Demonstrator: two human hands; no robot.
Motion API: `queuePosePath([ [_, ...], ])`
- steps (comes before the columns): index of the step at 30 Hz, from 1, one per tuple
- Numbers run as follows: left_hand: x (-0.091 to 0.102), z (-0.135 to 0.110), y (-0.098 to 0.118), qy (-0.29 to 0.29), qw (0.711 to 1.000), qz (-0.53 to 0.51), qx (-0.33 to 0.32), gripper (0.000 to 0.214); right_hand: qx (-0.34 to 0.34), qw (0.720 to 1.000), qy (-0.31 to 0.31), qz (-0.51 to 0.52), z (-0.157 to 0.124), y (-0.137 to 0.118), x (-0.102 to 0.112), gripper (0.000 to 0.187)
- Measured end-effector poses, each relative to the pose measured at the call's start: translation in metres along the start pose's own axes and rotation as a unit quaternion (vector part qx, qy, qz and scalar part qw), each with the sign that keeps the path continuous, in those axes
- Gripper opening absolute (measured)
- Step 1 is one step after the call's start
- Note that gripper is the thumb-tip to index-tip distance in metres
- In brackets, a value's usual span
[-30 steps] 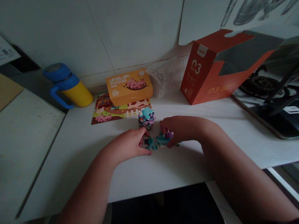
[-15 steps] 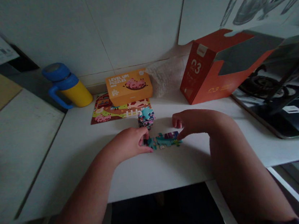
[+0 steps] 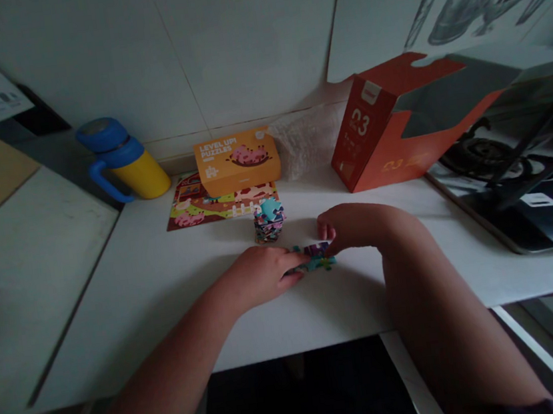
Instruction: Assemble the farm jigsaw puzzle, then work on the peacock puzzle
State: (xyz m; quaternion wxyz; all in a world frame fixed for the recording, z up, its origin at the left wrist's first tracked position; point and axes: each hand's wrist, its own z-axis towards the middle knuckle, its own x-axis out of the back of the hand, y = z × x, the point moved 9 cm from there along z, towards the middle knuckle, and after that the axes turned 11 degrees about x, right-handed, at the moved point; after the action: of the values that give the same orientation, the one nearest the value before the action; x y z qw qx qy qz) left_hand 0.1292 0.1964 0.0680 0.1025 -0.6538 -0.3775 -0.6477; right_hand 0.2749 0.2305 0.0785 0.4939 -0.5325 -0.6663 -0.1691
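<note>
On the white tabletop lies a short strip of joined jigsaw puzzle pieces (image 3: 320,263), teal, purple and green. My left hand (image 3: 267,274) lies over the strip's left part, fingers stretched out and apart from the thumb; the pieces under it are mostly hidden. At the right end, my right hand (image 3: 342,227) touches the strip with its thumb, while its other fingers are curled above and hold nothing visible. Just behind my left hand stands a stack of loose puzzle pieces (image 3: 269,221), a light teal one on top.
Behind the stack, an orange puzzle box (image 3: 239,161) rests on a farm picture sheet (image 3: 190,207). A blue and yellow jug (image 3: 138,170) stands left, bubble wrap (image 3: 306,143) and an open red-orange box (image 3: 383,133) right. Farther right is a dark appliance (image 3: 518,204).
My left hand has moved right, from the strip's left end to over its pieces, now covering them. My right hand has stayed almost in place at the right end.
</note>
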Motion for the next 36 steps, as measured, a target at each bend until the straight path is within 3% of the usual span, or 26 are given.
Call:
queuePosePath([
  [7,0.005,0.0,0.007,0.015,0.999,0.027,-0.013,0.036,0.042,0.999,-0.015,0.002,0.003,-0.012,-0.001,0.011],
  [17,0.0,0.002,0.011,0.051,0.995,0.082,-0.036,0.038,0.057,0.998,-0.039,0.001,0.008,-0.01,-0.008,0.02],
  [23,0.003,0.001,0.011,0.043,0.996,0.072,-0.024,0.042,0.039,0.999,-0.032,0.013,0.008,-0.008,-0.007,0.027],
  [30,0.026,-0.01,-0.047,-0.04,0.991,-0.015,0.13,0.053,0.044,0.999,-0.029,0.005,0.009,-0.007,-0.007,0.035],
  [33,0.027,-0.012,-0.065,-0.061,0.986,-0.025,0.154,0.057,0.049,0.998,-0.032,0.007,0.009,-0.008,-0.009,0.036],
  [36,0.023,-0.011,-0.068,-0.068,0.985,-0.032,0.152,0.055,0.051,0.998,-0.038,0.008,0.008,-0.01,-0.01,0.034],
])
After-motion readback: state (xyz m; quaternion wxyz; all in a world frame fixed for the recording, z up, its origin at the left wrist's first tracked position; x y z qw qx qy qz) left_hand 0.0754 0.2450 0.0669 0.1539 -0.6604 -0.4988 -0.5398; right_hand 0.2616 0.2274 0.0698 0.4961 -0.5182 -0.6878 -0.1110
